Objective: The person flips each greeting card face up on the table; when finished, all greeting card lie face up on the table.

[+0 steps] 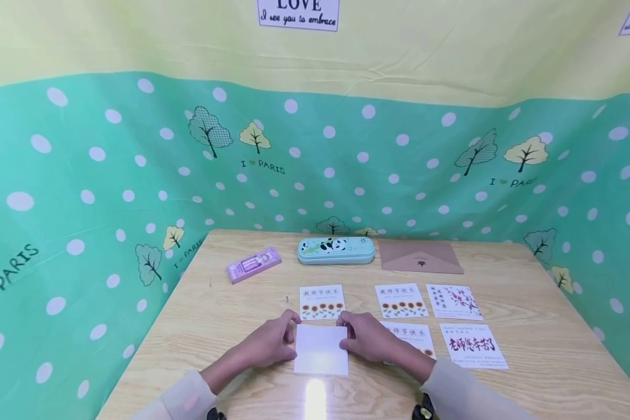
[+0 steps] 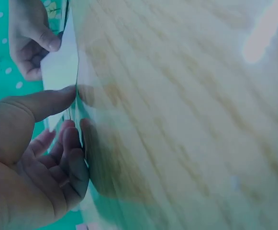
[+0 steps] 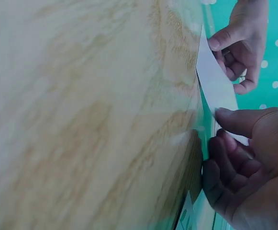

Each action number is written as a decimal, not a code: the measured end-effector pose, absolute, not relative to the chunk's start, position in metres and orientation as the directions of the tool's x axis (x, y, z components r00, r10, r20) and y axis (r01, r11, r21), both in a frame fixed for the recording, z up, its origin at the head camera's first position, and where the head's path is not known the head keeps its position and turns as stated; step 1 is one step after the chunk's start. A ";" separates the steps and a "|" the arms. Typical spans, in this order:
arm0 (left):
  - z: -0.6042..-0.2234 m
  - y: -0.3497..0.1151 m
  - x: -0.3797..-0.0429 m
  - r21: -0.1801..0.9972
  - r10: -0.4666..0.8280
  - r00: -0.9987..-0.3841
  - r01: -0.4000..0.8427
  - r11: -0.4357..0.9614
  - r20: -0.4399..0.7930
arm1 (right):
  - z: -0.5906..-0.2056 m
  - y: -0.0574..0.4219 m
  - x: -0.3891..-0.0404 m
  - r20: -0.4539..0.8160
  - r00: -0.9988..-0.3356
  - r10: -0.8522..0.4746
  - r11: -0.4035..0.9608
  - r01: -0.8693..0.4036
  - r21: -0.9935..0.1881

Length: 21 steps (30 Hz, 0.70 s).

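Observation:
Between the two hands in the head view is a blank white card (image 1: 321, 350), its plain face up. My left hand (image 1: 273, 341) pinches its left edge, thumb nearer me and fingers toward the far side. On the opposite edge my right hand (image 1: 366, 337) grips it the same way. Seen low in the right wrist view, the card (image 3: 217, 79) is tilted up from the wood surface, a thumb at each end. Just beyond it lies a sunflower greeting card (image 1: 322, 302). A second sunflower card (image 1: 409, 335) is partly hidden under the right forearm.
Right of the hands lie another sunflower card (image 1: 402, 301), a blossom-branch card (image 1: 454, 302) and a card with red lettering (image 1: 473, 346). Along the back are a purple box (image 1: 254, 265), a blue panda pencil case (image 1: 336, 251) and a brown envelope (image 1: 420, 256). A polka-dot cloth (image 1: 346, 175) hangs behind the table.

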<state>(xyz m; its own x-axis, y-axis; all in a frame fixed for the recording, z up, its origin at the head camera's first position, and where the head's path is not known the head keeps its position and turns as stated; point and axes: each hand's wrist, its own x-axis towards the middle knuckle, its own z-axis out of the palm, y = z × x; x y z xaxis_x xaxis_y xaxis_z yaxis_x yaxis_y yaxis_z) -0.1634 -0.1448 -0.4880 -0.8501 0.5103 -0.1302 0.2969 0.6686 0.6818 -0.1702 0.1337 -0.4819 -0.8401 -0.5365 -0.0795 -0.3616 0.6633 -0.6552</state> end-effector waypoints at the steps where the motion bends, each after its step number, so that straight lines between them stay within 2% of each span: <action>1: -0.489 -0.146 -0.164 0.689 0.507 -0.853 0.292 0.663 -0.126 | -0.482 0.134 -0.171 -0.073 -0.844 -0.532 0.654 -0.354 -0.668; 9: -0.487 -0.146 -0.171 0.670 0.488 -0.872 0.343 0.658 -0.033 | -0.479 0.138 -0.175 0.075 -0.882 -0.465 0.598 -0.376 -0.708; 12: -0.483 -0.145 -0.173 0.709 0.448 -0.894 0.324 0.627 0.012 | -0.478 0.140 -0.177 0.115 -0.897 -0.426 0.577 -0.368 -0.729; 21: -0.476 -0.143 -0.176 0.812 0.350 -0.937 0.218 0.541 0.017 | -0.475 0.141 -0.177 0.051 -0.924 -0.378 0.470 -0.239 -0.850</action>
